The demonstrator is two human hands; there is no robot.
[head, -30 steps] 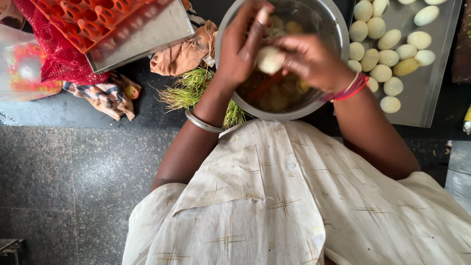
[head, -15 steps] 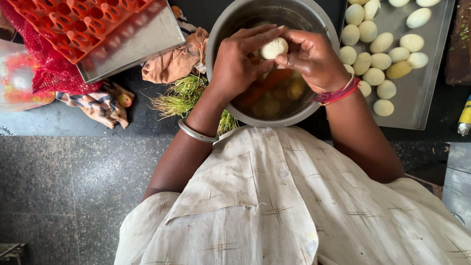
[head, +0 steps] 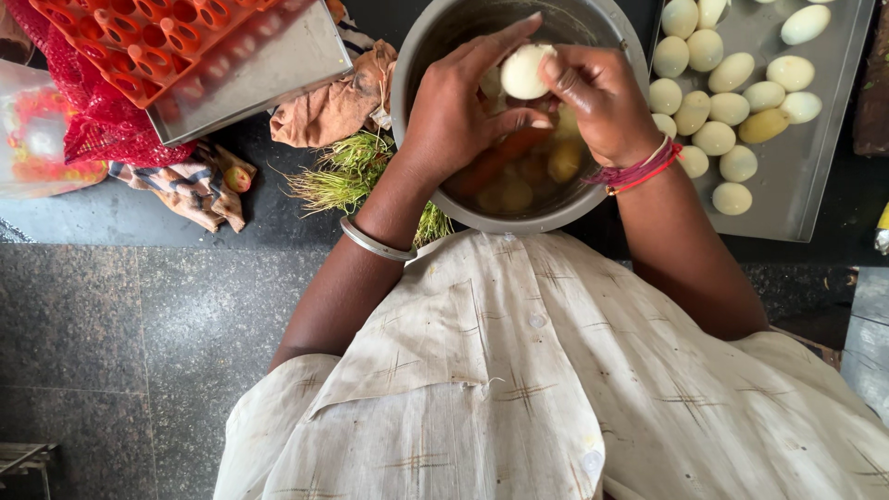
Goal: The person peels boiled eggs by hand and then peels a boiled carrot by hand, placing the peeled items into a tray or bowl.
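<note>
Dark counter (head: 111,218) bears metal pot (head: 421,56), steel tray (head: 815,139), cloths (head: 329,106).

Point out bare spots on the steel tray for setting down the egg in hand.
Both hands, left hand and right hand, hold the egg over the pot. The steel tray is bare along its right side and near edge; peeled eggs crowd its left half beside the pot.

Cream garment (head: 519,389) (faint crosses), steel bangle (head: 375,243), red threads (head: 641,172)

egg (head: 524,71) over pot (head: 421,56) | tray (head: 815,185) right of pot | crate (head: 157,42) left
</note>
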